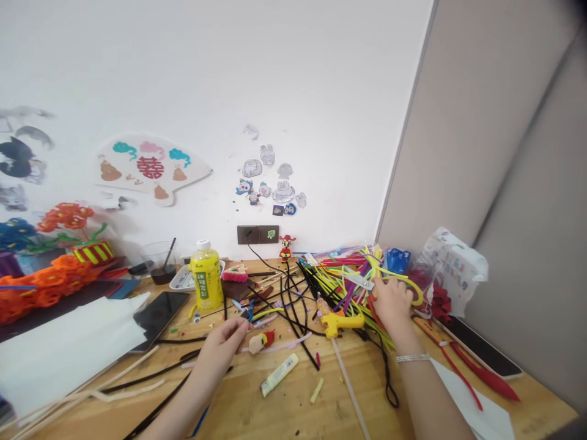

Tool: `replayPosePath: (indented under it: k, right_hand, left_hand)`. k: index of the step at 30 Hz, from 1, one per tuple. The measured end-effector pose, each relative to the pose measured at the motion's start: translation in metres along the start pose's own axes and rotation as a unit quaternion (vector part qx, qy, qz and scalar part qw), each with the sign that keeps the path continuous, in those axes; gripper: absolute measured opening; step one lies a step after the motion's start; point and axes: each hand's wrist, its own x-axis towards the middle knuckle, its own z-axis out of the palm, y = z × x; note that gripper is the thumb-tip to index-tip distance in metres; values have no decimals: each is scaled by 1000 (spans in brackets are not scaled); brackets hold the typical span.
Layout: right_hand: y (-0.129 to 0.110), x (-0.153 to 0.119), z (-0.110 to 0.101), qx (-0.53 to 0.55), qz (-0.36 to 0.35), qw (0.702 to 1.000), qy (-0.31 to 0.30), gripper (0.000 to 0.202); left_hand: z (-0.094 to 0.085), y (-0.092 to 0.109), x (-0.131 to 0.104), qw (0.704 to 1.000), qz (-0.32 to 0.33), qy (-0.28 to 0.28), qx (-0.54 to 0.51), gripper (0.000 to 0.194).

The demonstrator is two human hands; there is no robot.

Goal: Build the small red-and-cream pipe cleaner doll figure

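Observation:
My left hand is over the table, thumb and fingers pinched together. What they hold, if anything, is too small to make out. A small blue piece shows just beyond the fingertips, and a small figure with red and yellow parts lies right beside them. My right hand is closed around a pair of scissors at the edge of the pipe cleaner pile. The metal blades point left and a yellow handle loop shows right of the hand. Below lies a yellow glue gun with a glue stick.
A yellow drink bottle and a cup of dark liquid stand at the back left. Black pipe cleaners cross the middle. A phone and a tissue pack are at right; a tablet lies left.

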Motion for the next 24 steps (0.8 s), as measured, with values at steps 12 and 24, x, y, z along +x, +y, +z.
replayPosePath:
  k: [12, 24]
  right_hand:
    - [6, 15, -4, 220, 41, 955, 193, 47]
    - [-82, -51, -46, 428, -353, 816, -162, 46]
  left_hand:
    - [1, 7, -4, 999, 25, -9, 35, 38]
    - [0, 13, -7, 999, 39, 12, 34, 38]
